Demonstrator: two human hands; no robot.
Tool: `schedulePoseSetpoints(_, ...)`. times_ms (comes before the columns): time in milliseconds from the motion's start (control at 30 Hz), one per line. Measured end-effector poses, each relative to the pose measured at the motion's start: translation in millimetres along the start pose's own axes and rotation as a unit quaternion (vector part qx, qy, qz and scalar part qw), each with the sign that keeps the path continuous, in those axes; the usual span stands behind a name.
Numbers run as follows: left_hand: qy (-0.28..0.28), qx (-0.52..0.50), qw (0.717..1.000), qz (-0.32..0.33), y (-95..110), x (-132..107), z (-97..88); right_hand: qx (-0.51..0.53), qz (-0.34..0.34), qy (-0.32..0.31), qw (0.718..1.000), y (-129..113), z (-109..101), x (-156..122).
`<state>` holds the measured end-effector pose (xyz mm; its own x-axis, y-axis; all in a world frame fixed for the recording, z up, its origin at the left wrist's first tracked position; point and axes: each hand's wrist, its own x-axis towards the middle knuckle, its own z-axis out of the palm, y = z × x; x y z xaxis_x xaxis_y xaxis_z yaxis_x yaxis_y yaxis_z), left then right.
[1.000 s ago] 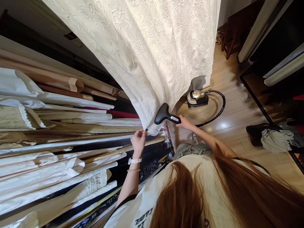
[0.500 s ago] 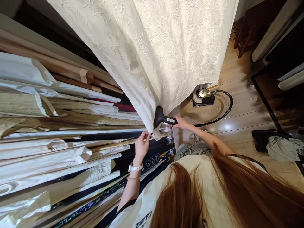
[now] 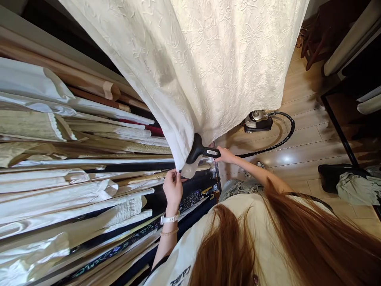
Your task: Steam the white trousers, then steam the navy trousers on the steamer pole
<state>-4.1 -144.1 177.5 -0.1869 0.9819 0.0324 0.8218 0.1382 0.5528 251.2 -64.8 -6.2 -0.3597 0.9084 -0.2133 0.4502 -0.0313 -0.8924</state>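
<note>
A long cream fabric panel (image 3: pixel 220 59) with a raised floral pattern hangs in front of me. My left hand (image 3: pixel 173 186) pinches its lower left corner between thumb and fingers and draws it out to the left. The handle of a black garment steamer head (image 3: pixel 195 150) is in my right hand (image 3: pixel 225 155), whose fingers wrap round it. The wide head lies against the cloth near the lower edge, just right of the pinched corner. From the handle a black ribbed hose (image 3: pixel 285 139) curves over the floor to the steamer base (image 3: pixel 257 121), partly hidden behind the fabric.
Many hanging fabrics (image 3: pixel 89 159) crowd the left side, close to my left arm. A dark wooden stool (image 3: pixel 320 35) stands at the back right. A black frame bar (image 3: pixel 339 129) and a pale cloth heap (image 3: pixel 357 188) are on the right, over the plank floor (image 3: pixel 306 119).
My left hand has moved a little left and down, pulling the fabric corner with it. The steamer head has shifted slightly left along the cloth. The view has moved a little too.
</note>
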Motion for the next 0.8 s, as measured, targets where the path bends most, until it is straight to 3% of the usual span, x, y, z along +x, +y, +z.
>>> schedulePoseSetpoints(133, 0.047, 0.017, 0.998, -0.033, 5.5, -7.3, 0.5, 0.005, -0.017, -0.002, 1.0, -8.1, -0.3, 1.6)
schedulePoseSetpoints(433, 0.025, 0.08, 0.996, 0.012, 19.0, -15.9, -20.6, -0.005, -0.031, -0.036, 0.999, -19.8, -0.2, 13.7)
schedulePoseSetpoints(667, 0.002, -0.009, 0.999, -0.044, 24.6, -19.9, -27.4, -0.036, 0.007, -0.061, 0.997, -17.0, 12.9, 21.3)
schedulePoseSetpoints(800, 0.032, -0.001, 0.999, -0.035, 18.1, -16.5, -32.9, -0.041, 0.044, -0.053, 0.997, -8.5, 25.0, 27.2)
